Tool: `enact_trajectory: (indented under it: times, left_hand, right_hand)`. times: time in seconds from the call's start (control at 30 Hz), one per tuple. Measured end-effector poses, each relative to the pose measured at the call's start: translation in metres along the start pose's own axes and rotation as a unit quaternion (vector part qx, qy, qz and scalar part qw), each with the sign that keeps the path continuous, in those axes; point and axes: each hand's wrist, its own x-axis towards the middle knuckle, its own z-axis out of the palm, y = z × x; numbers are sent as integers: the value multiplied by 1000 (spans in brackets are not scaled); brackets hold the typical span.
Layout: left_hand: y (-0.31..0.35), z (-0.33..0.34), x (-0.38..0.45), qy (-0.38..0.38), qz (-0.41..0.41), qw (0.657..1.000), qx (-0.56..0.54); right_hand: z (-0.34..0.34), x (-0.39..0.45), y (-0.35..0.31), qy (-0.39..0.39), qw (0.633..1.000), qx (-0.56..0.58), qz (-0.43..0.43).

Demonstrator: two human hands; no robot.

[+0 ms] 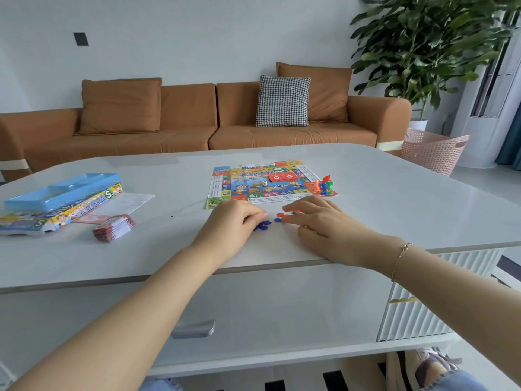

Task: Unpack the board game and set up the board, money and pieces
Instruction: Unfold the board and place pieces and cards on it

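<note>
The colourful paper game board (225, 184) lies flat on the white table (394, 198), with a red card stack (280, 176), a white die (265, 183) and several standing pawns (324, 187) on it. In front of the board lie small blue pieces (262, 225) and red and green pieces (284, 215). My left hand (231, 224) rests on the table with its fingers curled over the blue pieces. My right hand (315, 218) lies beside the red pieces, its fingertips touching them. A stack of paper money (114, 227) sits at the left.
The open game box (56, 213) with a blue plastic tray (62, 190) on it and a paper sheet (132, 200) sit at the table's left. A brown sofa (197, 128) stands behind the table, a pink basket (434, 150) and a plant (428, 46) at the right.
</note>
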Motion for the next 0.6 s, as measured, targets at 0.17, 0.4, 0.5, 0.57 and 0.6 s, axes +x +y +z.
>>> enact_trajectory:
  times: [0.17,0.4,0.5,0.57,0.6]
  left_hand:
    - [-15,-10,-5,12,-33,999,0]
    - [-7,-17,-13,0,-19,999,34]
    - [1,-14,-15,-46,-19,997,50]
    - [5,-12,-16,-89,-24,994,53]
    - [7,-10,-17,-110,-24,992,57]
  right_hand:
    - [2,9,1,-35,999,39,8]
    - [3,14,3,-16,995,100,14]
    - [3,16,2,-40,996,74,24]
    - [3,16,0,-33,995,95,27]
    - [2,15,0,-10,992,120,33]
